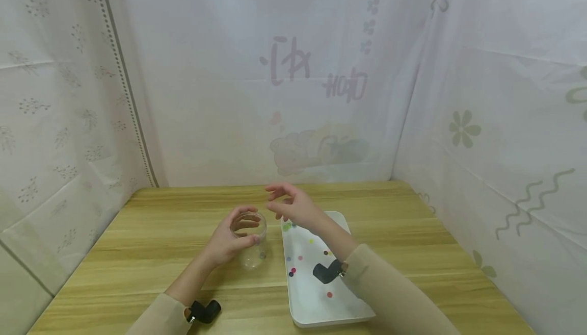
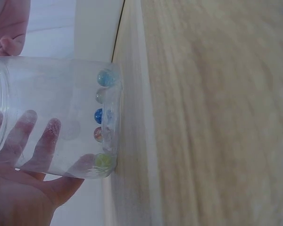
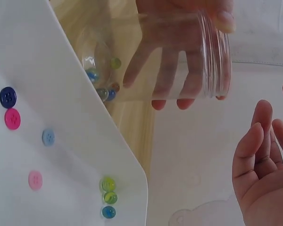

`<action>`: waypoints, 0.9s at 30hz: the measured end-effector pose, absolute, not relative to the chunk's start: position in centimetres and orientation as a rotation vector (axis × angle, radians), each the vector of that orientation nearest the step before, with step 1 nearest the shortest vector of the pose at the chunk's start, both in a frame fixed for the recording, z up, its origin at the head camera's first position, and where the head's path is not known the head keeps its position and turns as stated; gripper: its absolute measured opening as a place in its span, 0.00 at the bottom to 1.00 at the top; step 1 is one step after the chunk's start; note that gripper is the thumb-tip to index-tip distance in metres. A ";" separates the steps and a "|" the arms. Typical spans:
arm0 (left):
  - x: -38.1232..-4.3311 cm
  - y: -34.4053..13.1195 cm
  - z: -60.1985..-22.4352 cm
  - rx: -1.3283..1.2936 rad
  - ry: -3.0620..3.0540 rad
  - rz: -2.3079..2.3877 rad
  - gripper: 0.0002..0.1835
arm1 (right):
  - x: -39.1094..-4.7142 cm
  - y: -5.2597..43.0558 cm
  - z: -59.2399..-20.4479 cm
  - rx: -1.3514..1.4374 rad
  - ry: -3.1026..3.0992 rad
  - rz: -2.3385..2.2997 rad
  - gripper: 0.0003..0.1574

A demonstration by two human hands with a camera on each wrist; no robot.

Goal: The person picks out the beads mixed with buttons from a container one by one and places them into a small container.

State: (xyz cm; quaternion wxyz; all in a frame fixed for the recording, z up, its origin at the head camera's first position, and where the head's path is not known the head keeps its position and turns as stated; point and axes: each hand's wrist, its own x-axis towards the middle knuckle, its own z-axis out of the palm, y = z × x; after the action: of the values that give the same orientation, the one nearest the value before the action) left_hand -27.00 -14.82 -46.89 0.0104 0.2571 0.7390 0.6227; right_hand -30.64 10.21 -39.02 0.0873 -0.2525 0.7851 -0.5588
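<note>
My left hand (image 1: 236, 235) wraps around a clear plastic jar (image 1: 251, 261), thumb on the near side and fingers round the far side. It stands upright on the wooden table, its mouth uncovered. Several glass marbles (image 2: 103, 116), blue, clear, reddish and green, sit at its bottom. To the right and a little farther back, my right hand (image 1: 295, 207) hovers over the far left corner of a white tray (image 1: 316, 312). Its fingers are loosely bent, thumb and index finger apart; nothing shows between their tips. Green and blue marbles (image 3: 109, 197) lie in that corner of the tray.
Several buttons are scattered over the tray floor, among them a navy one (image 3: 8, 97), a bright pink one (image 3: 12, 118), a light blue one (image 3: 48, 137) and a coral one (image 1: 329, 294). White patterned curtains (image 1: 206, 95) surround the table (image 1: 151, 243) at the back and sides.
</note>
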 end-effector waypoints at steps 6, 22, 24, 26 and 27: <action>-27.0 -14.8 -47.0 0.807 2.309 1.954 0.36 | -30.8 11.0 -39.1 -0.719 2.375 -1.669 0.30; -27.1 -14.7 -47.1 0.789 2.326 1.951 0.37 | -31.3 13.5 -40.0 -0.623 2.429 -1.665 0.32; -27.1 -14.7 -47.1 0.791 2.325 1.951 0.37 | -31.4 13.7 -40.2 -0.621 2.438 -1.659 0.33; -27.1 -14.7 -47.2 0.795 2.321 1.952 0.37 | -31.3 13.9 -40.4 -0.620 2.444 -1.658 0.34; -27.1 -14.7 -47.1 0.795 2.319 1.953 0.37 | -31.3 14.0 -40.4 -0.620 2.446 -1.659 0.35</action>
State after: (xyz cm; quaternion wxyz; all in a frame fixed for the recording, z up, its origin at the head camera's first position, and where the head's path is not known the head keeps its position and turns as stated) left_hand -27.09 -14.72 -47.14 0.0037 0.2537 0.7398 0.6231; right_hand -31.33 14.03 -40.39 0.0610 -0.2049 0.8085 -0.5483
